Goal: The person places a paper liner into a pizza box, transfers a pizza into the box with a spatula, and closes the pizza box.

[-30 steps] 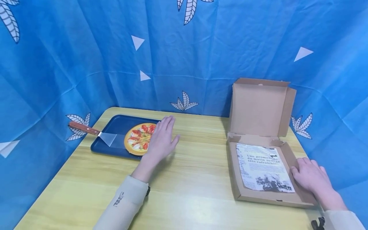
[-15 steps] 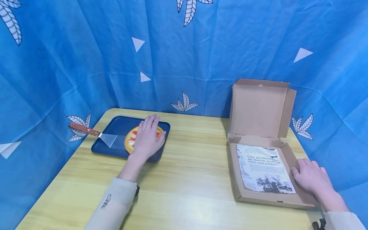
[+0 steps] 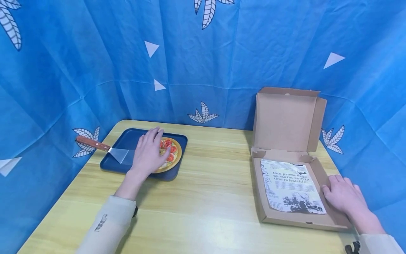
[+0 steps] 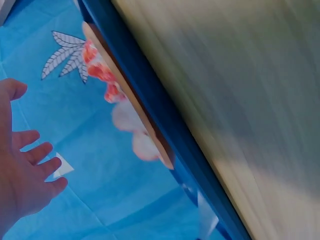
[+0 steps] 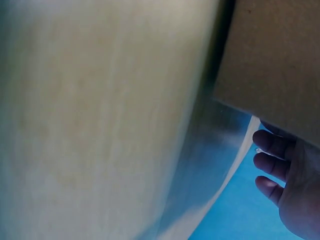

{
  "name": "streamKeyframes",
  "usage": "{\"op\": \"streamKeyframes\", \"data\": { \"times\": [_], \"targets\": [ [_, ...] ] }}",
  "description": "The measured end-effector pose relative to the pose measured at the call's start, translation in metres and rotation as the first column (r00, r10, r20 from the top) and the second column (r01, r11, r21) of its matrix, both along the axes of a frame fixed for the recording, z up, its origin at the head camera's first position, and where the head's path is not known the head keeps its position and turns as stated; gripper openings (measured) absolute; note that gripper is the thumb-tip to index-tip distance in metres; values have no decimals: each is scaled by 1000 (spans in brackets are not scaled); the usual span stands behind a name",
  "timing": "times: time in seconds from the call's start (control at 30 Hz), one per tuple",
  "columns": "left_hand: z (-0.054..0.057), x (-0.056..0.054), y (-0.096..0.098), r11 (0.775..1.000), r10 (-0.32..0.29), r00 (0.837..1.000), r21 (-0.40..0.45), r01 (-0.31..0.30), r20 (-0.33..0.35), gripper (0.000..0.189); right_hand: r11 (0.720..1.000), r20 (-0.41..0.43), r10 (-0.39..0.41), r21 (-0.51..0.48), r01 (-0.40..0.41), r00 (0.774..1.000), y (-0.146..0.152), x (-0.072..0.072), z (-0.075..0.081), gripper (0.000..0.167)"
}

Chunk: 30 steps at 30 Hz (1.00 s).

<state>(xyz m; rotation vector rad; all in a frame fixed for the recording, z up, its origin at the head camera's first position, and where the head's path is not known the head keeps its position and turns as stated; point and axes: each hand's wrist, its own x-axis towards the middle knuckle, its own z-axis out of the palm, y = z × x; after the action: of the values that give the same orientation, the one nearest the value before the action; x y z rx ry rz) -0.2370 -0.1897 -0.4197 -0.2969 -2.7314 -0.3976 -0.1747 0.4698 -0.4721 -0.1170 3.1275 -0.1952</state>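
Observation:
My left hand (image 3: 146,154) hovers over the dark blue tray (image 3: 131,135), its fingers spread and relaxed. It partly covers the left side of a round pizza (image 3: 173,155) topped with red slices, and in the left wrist view nothing lies between hand (image 4: 32,170) and pizza (image 4: 122,97). Left of the hand, a spatula (image 3: 92,142) with a wooden handle and flat metal blade lies across the tray's left rim. My right hand (image 3: 345,194) holds the right wall of an opened cardboard pizza box (image 3: 258,197), thumb inside, fingers outside.
Printed paper (image 3: 290,187) lines the box, whose lid (image 3: 283,121) stands upright at the back. Everything rests on a light wooden table (image 3: 206,197). A blue patterned curtain (image 3: 196,60) encloses the back and both sides.
My left hand has moved left from the tray's right side across the pizza, uncovering its right part. The right hand, box, tray and spatula have stayed in place.

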Motion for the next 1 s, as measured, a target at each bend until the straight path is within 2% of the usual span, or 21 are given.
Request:
{"op": "streamKeyframes", "data": {
  "times": [0.33, 0.57, 0.77, 1.0],
  "targets": [
    [0, 1, -43, 996, 31, 999, -78, -31, -8, 72, 1000, -9, 2, 4, -2, 1000, -3, -2, 1, 45],
    [5, 3, -64, 993, 51, 998, -109, -47, 36, 74, 1000, -3, 2, 10, -2, 1000, -2, -2, 2, 45],
    [5, 4, -84, 989, 59, 996, -141, -49, 64, 75, 1000, 3, -9, -5, 9, 1000, -1, -1, 2, 59],
    [-1, 2, -104, 984, 56, 995, -172, -41, 81, 77, 997, -87, -42, -68, 36, 995, -5, -3, 5, 74]
  ]
}}
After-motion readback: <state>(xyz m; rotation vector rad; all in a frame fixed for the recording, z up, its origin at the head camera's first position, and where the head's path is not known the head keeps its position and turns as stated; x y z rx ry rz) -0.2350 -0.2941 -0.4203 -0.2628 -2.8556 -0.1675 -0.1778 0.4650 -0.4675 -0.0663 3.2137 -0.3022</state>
